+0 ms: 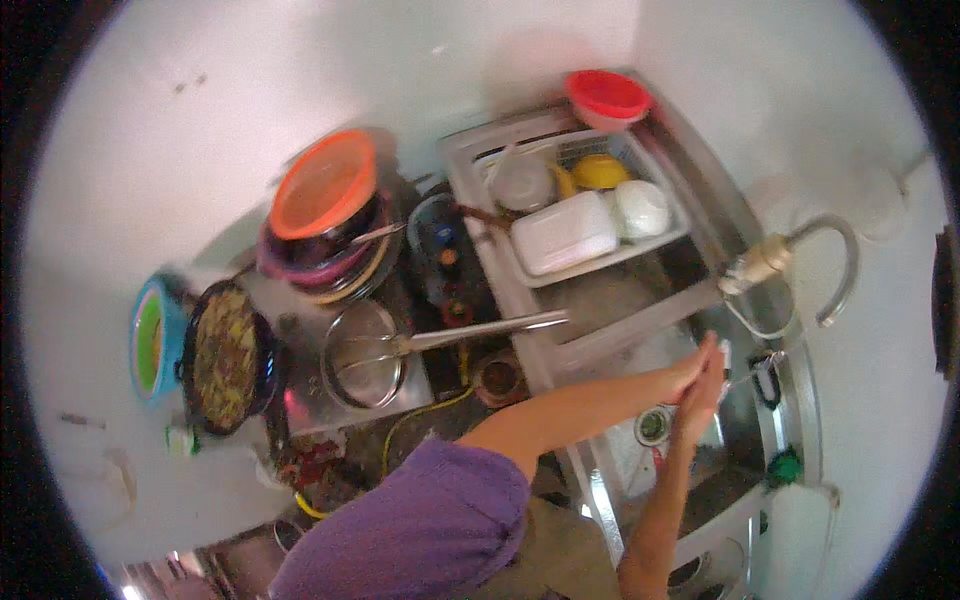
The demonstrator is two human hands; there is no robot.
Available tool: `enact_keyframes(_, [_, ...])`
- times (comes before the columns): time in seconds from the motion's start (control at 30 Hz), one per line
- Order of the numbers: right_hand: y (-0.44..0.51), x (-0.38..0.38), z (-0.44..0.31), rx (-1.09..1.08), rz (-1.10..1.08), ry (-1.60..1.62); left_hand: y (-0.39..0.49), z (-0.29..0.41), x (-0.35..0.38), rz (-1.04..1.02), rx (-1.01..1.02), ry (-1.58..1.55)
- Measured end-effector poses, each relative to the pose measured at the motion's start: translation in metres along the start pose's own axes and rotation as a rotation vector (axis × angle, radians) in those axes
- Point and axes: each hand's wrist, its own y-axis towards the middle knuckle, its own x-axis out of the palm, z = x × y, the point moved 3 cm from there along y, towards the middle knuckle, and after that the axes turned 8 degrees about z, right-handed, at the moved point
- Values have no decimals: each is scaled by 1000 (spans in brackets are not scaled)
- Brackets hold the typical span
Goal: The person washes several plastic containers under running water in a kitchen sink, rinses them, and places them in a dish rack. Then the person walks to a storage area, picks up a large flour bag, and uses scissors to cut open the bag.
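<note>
My left hand and my right hand are pressed palm to palm over the right basin of the stainless steel sink. Their fingers point towards the tap, which has a beige body and a curved metal spout. Whatever may be between the palms is hidden. A whitish patch shows just behind the fingers, too blurred to name. Below the hands lies the drain, with a small red item beside it.
White dish rack holds a white container, a white bowl and a yellow bowl. Behind stands a red colander. Leftward are a long-handled strainer, a dark pan of food and stacked basins.
</note>
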Motion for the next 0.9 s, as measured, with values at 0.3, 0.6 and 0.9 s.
enact_keyframes(0.3, [81, -43, 102, 589, 47, 13, -2, 6, 2, -332, 384, 339])
enact_keyframes(0.6, [-8, -129, 99, 806, 199, 424, 24, 22, -20, -81, 353, 86])
enact_keyframes(0.9, [-44, -170, 29, 447, -94, -291, 24, -12, -5, 59, -192, 123])
